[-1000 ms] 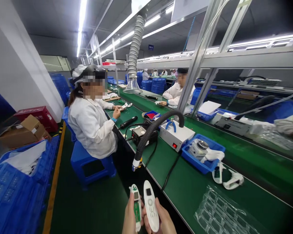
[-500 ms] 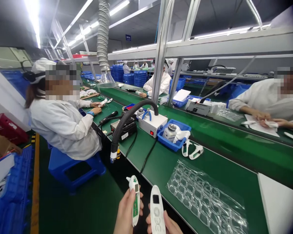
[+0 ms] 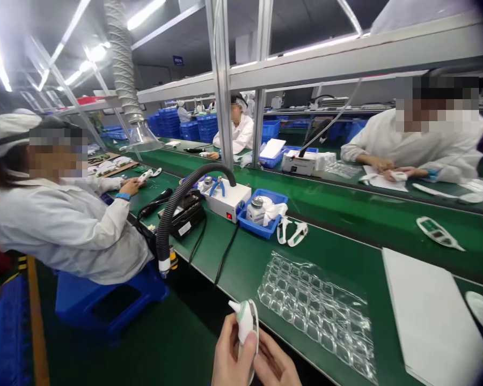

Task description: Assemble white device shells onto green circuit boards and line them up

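A white plastic handheld device with long body [image 3: 244, 324] is at the bottom centre of the frame, seen from its narrow side. Its pointed tip [image 3: 234, 305] looks to the upper left, with pale green beneath, and a dark part shows near its right edge. The left hand [image 3: 232, 355] has its grip closed around it. The right hand [image 3: 279, 367] touches its lower right side; whether this grip closes, I cannot tell.

On my remote view I see a white oval plastic device [image 3: 244, 325], pale green near its tip; a plain green flat benchtop [image 3: 244, 269]; a clear plastic sheet [image 3: 317, 310], grid-patterned; a blue rectangular plastic tray [image 3: 256, 229]; a black ribbed hose [image 3: 165, 230]; and a small red switch [image 3: 229, 215].
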A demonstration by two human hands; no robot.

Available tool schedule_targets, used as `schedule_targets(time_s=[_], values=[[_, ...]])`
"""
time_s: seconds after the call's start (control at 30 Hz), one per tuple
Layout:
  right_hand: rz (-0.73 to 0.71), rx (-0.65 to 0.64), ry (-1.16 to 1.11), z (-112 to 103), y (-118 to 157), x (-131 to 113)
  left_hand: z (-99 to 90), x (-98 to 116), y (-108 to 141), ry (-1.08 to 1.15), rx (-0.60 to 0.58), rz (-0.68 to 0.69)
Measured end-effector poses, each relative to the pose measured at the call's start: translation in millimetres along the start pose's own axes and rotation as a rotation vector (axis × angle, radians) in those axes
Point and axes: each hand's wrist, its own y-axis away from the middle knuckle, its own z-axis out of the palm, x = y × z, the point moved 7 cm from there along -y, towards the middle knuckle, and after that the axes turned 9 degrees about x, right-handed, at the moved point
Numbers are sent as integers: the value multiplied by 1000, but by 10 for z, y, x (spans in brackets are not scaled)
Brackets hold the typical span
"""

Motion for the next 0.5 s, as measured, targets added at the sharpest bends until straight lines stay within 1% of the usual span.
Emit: schedule_targets(time_s=[0.2,0.5], values=[[-34,45,-4,-148,-5,-19,140,-155,-25,-44,-32,-2],[-54,86,-50,-259,-1,-38,285,-187,-14,-30,-44,11]])
